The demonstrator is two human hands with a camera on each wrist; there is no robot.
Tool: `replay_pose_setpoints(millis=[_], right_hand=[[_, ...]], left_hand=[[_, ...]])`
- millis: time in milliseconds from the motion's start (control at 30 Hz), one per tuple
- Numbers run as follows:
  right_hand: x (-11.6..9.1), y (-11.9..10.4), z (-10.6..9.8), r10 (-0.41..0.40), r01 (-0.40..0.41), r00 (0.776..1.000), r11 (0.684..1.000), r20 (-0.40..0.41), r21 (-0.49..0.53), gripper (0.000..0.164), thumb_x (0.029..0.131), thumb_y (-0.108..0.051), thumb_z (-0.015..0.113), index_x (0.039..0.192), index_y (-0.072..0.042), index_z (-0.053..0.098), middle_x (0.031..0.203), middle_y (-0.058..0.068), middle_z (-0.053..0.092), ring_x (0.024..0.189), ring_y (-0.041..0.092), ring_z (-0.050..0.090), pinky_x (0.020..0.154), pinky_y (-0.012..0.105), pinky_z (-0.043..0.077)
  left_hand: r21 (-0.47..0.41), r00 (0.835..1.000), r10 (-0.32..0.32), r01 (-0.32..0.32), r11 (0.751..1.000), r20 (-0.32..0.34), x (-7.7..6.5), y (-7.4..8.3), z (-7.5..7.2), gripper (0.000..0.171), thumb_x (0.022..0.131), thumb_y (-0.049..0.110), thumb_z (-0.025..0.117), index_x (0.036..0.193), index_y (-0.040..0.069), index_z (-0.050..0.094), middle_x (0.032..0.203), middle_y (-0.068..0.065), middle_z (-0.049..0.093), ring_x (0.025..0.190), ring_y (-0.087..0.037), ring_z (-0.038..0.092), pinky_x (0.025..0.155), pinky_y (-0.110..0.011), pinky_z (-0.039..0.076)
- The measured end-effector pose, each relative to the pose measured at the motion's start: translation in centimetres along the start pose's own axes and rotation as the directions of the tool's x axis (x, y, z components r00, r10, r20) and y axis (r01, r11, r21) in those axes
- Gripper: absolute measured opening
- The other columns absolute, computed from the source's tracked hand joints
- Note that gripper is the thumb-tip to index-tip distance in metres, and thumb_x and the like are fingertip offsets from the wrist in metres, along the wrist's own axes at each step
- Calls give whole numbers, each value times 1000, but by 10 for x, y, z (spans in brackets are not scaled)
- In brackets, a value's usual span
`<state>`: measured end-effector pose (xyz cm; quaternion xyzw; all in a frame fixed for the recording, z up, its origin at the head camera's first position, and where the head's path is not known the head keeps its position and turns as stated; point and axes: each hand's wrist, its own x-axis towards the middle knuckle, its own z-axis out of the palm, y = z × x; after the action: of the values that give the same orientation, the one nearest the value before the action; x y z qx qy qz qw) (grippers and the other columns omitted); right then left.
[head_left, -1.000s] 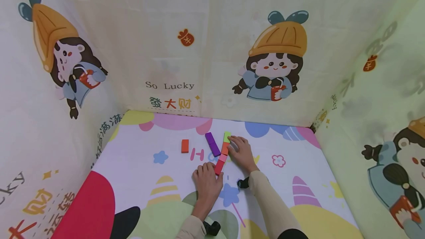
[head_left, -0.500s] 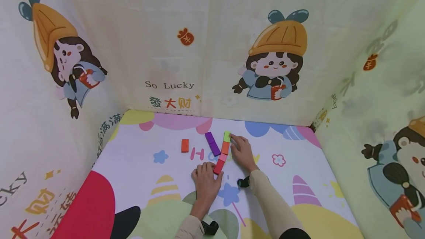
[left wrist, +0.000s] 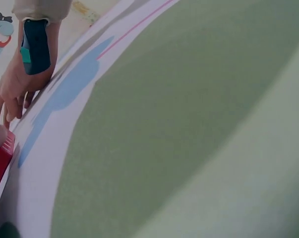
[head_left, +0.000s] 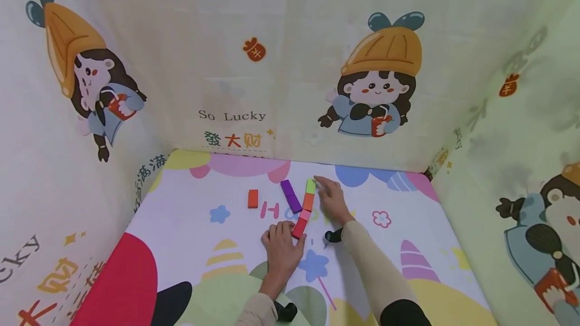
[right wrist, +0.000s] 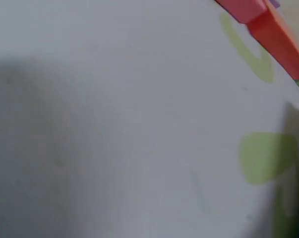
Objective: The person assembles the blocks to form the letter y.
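Note:
Several coloured blocks lie end to end in a slightly bent row: green point(head_left: 310, 186), orange point(head_left: 308, 201), pink point(head_left: 305, 214) and red point(head_left: 299, 228). My left hand point(head_left: 282, 249) pinches the red block at the near end; the left wrist view shows a fingertip against that red block point(left wrist: 2, 159). Beside the green block, on its right, is my right hand point(head_left: 334, 201), fingers extended and nothing held. Whether a fingertip touches the green block cannot be made out. Purple blocks point(head_left: 290, 196) slant away to the left, meeting the row near the orange and pink blocks.
A separate orange-red block point(head_left: 252, 198) lies left of the purple ones. Underneath is a printed mat point(head_left: 181, 220), with patterned cloth walls point(head_left: 290, 79) at the back and sides. Each wrist wears a dark camera, the right one point(head_left: 334, 236) close to the mat.
My right hand has drawn its fingers off the orange and green blocks and shifted slightly away, beside the green end. The left hand stays at the red block.

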<state>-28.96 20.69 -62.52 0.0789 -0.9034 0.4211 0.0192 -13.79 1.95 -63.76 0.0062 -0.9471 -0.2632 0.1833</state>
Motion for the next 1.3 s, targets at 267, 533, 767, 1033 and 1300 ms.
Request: replay_pose_setpoints(millis=[267,533,767,1033,1300], right_hand=[[2,4,9,-70,67,997,989,-19,-135,38,106,-20,56,142,-27,65,159,0,54,150,36,35,122,65,22],[2,5,11,-98,91,994,983,-39,-158,36,105,-18,58,139,-24,68,156,2,56,147,36,39,121,64,25],[2,5,11,-123,114,992,971,-33,-210,43,106,-16,55,147,-28,60,159,2,53,146,38,41,121,63,28],[-4,0,12,-160,180,983,927,87,-330,56,108,-13,48,155,-44,47,165,11,41,149,40,33,122,63,23],[-5,-2,14,-146,166,986,926,85,-338,44,108,-19,50,145,-42,60,166,11,40,152,39,30,124,62,21]], left_hand=[[24,1000,1,-2,1000,13,0,-1,1,49,85,45,84,119,17,63,110,-4,68,102,-22,55,92,-47,38],[35,1000,9,-8,999,-12,0,-1,2,49,84,44,85,117,16,64,108,-4,69,100,-22,56,90,-46,38],[26,1000,5,-4,1000,-13,0,-1,4,47,84,44,85,116,16,64,108,-3,69,100,-22,55,91,-47,38],[7,1000,5,-5,1000,-21,0,-1,4,47,83,42,86,115,16,64,106,-3,68,99,-21,55,91,-47,38],[-6,1000,5,-5,1000,-15,1,-1,2,46,84,42,86,116,16,64,106,-4,68,100,-22,56,92,-47,37]])
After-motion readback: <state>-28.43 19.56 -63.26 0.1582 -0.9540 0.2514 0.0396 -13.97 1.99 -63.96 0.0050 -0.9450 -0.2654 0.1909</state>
